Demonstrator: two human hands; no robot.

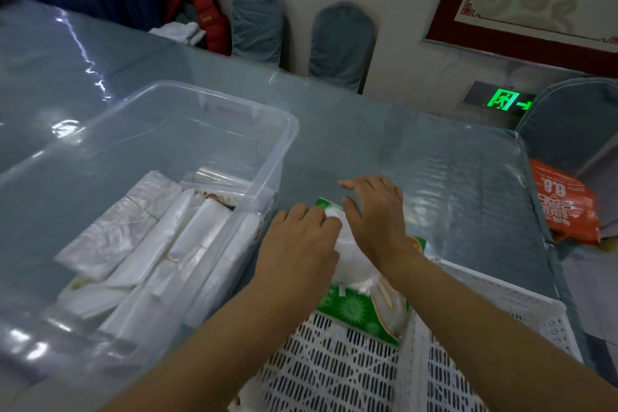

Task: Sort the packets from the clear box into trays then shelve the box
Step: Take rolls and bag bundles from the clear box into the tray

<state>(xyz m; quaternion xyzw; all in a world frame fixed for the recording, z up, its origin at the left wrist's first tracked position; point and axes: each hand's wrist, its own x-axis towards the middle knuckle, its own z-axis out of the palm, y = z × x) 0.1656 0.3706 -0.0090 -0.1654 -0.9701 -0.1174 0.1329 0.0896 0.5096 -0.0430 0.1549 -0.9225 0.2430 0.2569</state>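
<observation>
A clear plastic box (284,150) stands on the table at the left, holding several white packets (157,244). To its right are white perforated trays (351,368). A green and white packet (354,304) lies at the far end of the nearer tray, partly under my hands. My left hand (301,237) rests on the packet's top edge with its fingers curled on the plastic. My right hand (374,211) hovers over the same packet with fingers spread, touching it lightly.
The table (434,160) has a glossy blue-grey cover. An orange bag (565,204) hangs off its right edge. Blue-covered chairs (341,43) stand along the far side, and another chair (575,124) at the right. A red jacket (197,7) is piled at the back.
</observation>
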